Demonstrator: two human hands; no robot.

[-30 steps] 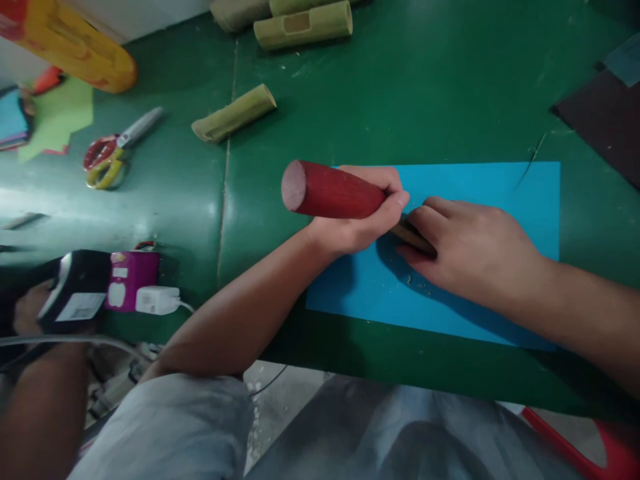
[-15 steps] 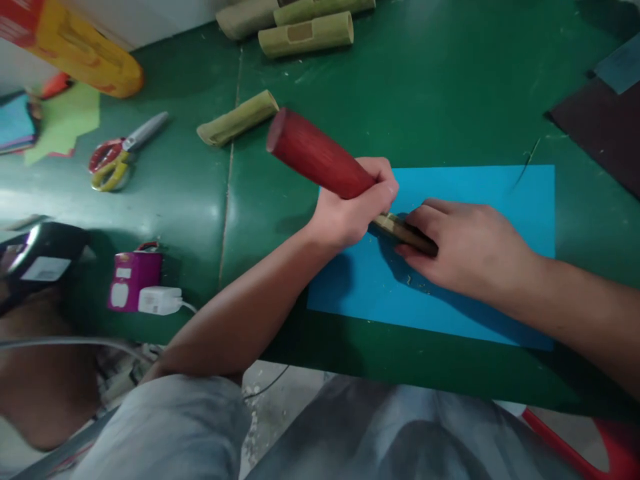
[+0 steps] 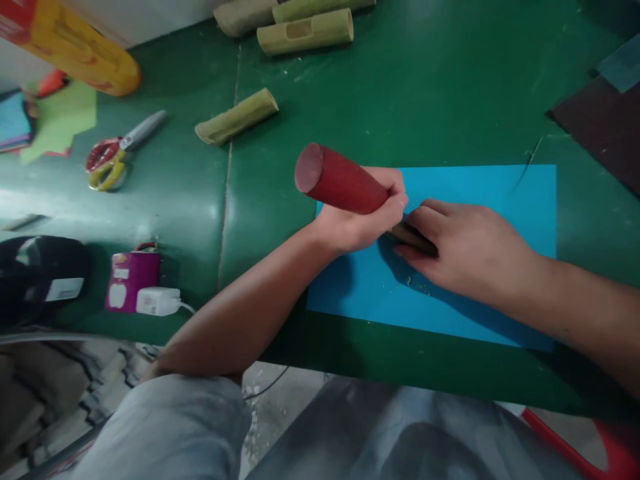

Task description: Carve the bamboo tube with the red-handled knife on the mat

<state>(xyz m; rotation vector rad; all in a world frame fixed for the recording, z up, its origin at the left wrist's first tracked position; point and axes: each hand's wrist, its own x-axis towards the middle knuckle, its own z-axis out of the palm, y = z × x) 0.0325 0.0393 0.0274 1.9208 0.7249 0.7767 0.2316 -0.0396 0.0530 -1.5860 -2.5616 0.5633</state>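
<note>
My left hand point(image 3: 367, 220) is wrapped round a thick red cylindrical handle point(image 3: 337, 180), which points up and to the left. My right hand point(image 3: 465, 247) lies palm down beside it, fingers pressed on a small brown bamboo piece point(image 3: 410, 237) that lies on a blue paper sheet point(image 3: 480, 193). The two hands nearly touch over the piece. What lies under the palm of my right hand is hidden. A few crumbs lie on the sheet below my right hand.
The green table point(image 3: 400, 87) carries a cut bamboo tube point(image 3: 235, 119), more bamboo tubes point(image 3: 300, 27) at the back, red and yellow scissors point(image 3: 113, 157), a purple and white plug adapter point(image 3: 135, 293), a dark sheet point(image 3: 600, 127) at right and coloured paper point(image 3: 55, 120) at left.
The red handle swung up and leftward half a second ago, then came back down toward the bamboo piece. A person's arm with a dark device at lower left has gone.
</note>
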